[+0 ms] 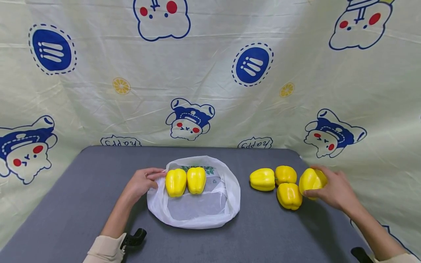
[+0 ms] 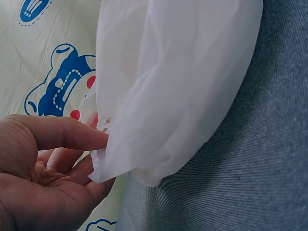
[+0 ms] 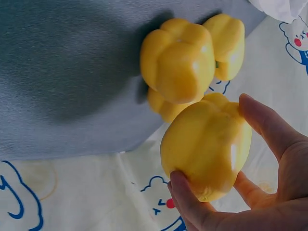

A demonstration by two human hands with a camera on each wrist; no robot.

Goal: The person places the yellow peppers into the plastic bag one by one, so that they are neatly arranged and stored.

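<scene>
A white plastic bag [image 1: 200,223] lies with its mouth spread wide on the grey table. Inside it, toward the left, two yellow bell peppers [image 1: 196,180] sit side by side. My left hand [image 1: 140,183] pinches the bag's left rim between thumb and fingers; the left wrist view shows the thin plastic [image 2: 159,96] caught at the fingertips. On the right, my right hand [image 1: 333,188] grips a yellow bell pepper [image 3: 207,147], thumb and fingers around its sides. Just left of that hand, three more yellow bell peppers [image 1: 289,196] lie close together on the table.
A grey cloth-covered table [image 1: 263,233] carries everything. Behind it hangs a pale printed curtain [image 1: 210,120] with cartoon figures, which also runs down along the table's right edge. Dark straps [image 1: 133,239] are at both wrists.
</scene>
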